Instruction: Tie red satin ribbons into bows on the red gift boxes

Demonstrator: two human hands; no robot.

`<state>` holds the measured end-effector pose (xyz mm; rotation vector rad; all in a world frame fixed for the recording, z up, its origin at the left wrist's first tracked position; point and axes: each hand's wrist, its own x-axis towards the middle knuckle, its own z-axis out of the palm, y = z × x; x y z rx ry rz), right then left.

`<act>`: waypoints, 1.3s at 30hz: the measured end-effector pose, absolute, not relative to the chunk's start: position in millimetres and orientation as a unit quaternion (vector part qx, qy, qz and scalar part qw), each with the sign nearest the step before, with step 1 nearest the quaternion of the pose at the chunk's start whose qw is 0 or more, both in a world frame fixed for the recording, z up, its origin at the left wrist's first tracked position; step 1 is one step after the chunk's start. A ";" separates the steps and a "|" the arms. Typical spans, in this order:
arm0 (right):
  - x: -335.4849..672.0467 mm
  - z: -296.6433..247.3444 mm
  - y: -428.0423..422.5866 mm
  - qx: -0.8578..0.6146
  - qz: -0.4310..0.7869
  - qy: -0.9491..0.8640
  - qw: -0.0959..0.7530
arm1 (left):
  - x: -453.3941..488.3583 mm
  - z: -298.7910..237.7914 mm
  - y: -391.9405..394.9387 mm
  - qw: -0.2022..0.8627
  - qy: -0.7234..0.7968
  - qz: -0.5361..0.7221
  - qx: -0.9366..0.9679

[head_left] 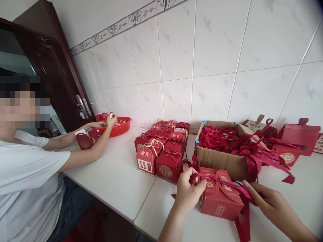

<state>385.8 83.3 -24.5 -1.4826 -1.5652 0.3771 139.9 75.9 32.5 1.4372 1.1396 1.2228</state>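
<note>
A red gift box (220, 205) with gold lettering sits on the white table in front of me, its rounded top flaps folded over each other. Across its top runs a dark red ribbon (233, 184). At the box's left edge my left hand (189, 186) pinches one side of the ribbon between thumb and fingers. To the right of the box, my right hand (268, 198) is closed on the ribbon's other side, with the fingertips partly hidden. A loose ribbon length hangs down beyond the box's right front corner.
Several finished red boxes (169, 166) stand in rows left of centre. Behind my box, a cardboard carton (219, 158) overflows with ribbons. More red boxes (297, 134) stand at the right. A co-worker's hand (111, 121) is at a red basin (123, 129) by the wall.
</note>
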 end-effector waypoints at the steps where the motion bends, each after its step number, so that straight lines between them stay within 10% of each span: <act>1: 383.1 -24.7 81.7 -0.598 0.202 -0.640 0.437 | 139.6 32.8 76.3 0.455 0.460 0.492 0.582; 14: 366.8 3.8 62.6 -0.440 0.520 -0.592 0.430 | 135.9 37.5 75.7 0.513 0.446 0.458 0.573; 39: 348.1 81.4 96.2 -0.351 0.631 -0.550 0.420 | 135.3 28.5 82.3 0.336 0.459 0.466 0.678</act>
